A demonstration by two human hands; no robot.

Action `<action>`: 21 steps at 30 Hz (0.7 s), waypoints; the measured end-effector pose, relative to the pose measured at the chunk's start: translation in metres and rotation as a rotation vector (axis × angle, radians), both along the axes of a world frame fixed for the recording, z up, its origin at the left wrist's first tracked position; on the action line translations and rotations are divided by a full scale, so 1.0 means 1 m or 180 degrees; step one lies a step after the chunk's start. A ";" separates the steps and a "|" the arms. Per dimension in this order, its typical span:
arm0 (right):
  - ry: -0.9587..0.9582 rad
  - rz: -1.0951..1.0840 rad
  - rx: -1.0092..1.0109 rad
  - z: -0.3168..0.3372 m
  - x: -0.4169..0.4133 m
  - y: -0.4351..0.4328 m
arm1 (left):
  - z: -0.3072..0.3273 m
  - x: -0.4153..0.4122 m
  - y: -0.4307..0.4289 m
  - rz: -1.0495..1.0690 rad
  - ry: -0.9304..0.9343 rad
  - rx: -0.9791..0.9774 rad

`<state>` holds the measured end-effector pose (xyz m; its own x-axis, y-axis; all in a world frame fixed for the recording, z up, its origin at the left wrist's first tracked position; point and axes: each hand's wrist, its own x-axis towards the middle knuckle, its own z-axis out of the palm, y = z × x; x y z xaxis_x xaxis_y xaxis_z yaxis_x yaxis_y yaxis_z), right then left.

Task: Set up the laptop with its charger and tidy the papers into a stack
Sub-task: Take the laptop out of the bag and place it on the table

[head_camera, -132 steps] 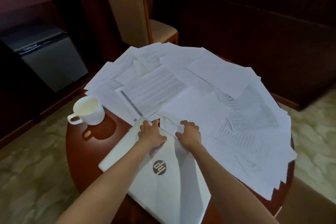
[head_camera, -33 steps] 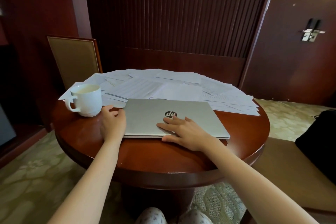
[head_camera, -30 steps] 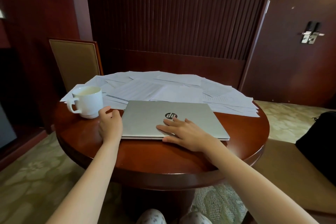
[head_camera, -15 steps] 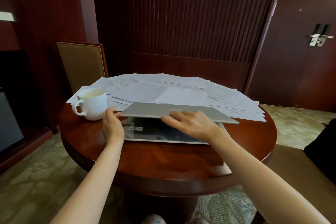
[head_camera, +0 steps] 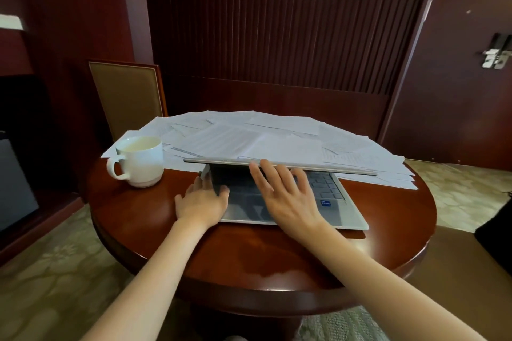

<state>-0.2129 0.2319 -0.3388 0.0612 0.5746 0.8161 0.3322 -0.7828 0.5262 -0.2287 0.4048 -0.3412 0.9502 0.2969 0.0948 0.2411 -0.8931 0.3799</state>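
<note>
A silver laptop [head_camera: 329, 213] lies at the near side of the round wooden table [head_camera: 249, 266], half open. Its lid [head_camera: 340, 170] is lifted to about level with my view, so the keyboard shows beneath. My right hand [head_camera: 288, 196] reaches over the palm rest with its fingertips on the lid's front edge. Resting on the base's left front corner, my left hand [head_camera: 201, 202] holds it down. Loose white papers [head_camera: 277, 135] are spread over the table's far half behind the laptop. No charger is in view.
A white cup [head_camera: 138, 160] with pale liquid stands left of the laptop, near the papers. A padded chair [head_camera: 127, 97] is behind the table at left. A dark bag [head_camera: 496, 227] sits at the right edge. Patterned carpet surrounds the table.
The laptop was pulled out from under the papers and turned towards me. In the last second my right hand has raised the lid from shut to half open; my left hand moved onto the base.
</note>
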 end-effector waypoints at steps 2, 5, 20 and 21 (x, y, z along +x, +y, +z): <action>0.0145 -0.0426 -0.0035 -0.015 -0.006 0.005 | 0.003 0.006 -0.002 0.0003 0.0020 -0.0010; 0.0286 -0.0940 0.0006 -0.025 -0.009 0.014 | 0.006 0.014 -0.006 0.0074 0.0097 0.0045; 0.1370 -0.0969 0.0492 -0.025 -0.030 0.038 | 0.004 0.018 -0.005 0.0112 0.0060 0.0027; 0.1460 -0.0953 0.0495 -0.025 -0.032 0.038 | 0.004 0.018 -0.005 0.0102 0.0052 0.0032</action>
<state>-0.2449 0.2695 -0.3637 0.5711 0.3528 0.7412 0.2513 -0.9347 0.2513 -0.2107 0.3995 -0.3375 0.9417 0.3263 0.0823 0.2759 -0.8885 0.3667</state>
